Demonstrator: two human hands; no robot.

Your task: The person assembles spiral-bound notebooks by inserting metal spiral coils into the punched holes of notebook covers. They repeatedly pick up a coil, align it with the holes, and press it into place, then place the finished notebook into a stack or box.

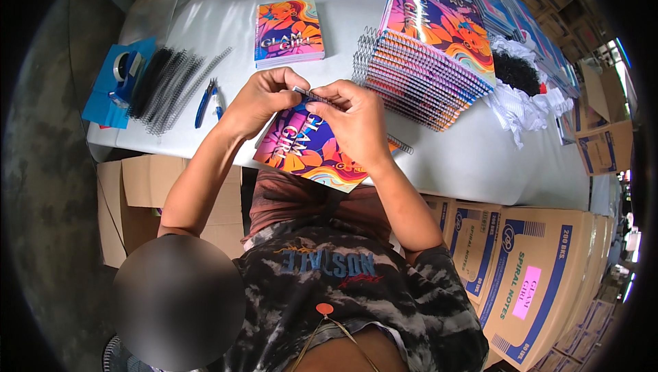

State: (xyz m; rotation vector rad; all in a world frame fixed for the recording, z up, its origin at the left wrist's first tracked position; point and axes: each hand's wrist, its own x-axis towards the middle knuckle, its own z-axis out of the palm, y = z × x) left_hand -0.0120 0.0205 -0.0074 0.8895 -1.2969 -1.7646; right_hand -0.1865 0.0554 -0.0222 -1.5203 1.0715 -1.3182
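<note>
A notebook (pixel 308 146) with a colourful illustrated cover lies tilted at the table's near edge, partly over my lap. My left hand (pixel 264 101) pinches its upper left corner, thumb and fingertips pressed together. Close beside it, my right hand (pixel 356 117) is closed on the dark spiral binding coil (pixel 319 96) along the notebook's top edge. The coil's other end (pixel 401 144) sticks out past my right wrist. My fingers hide just how the coil sits in the holes. A short stack of matching covers (pixel 289 32) stands just beyond my hands.
Loose black coils (pixel 175 87) lie at left, by a tape dispenser (pixel 125 74) on a blue sheet and blue-handled pliers (pixel 205 104). Tall stacked spiral notebooks (pixel 432 56) stand at right, near crumpled white material (pixel 514 108). Cardboard boxes (pixel 528 283) stand below the table's right side.
</note>
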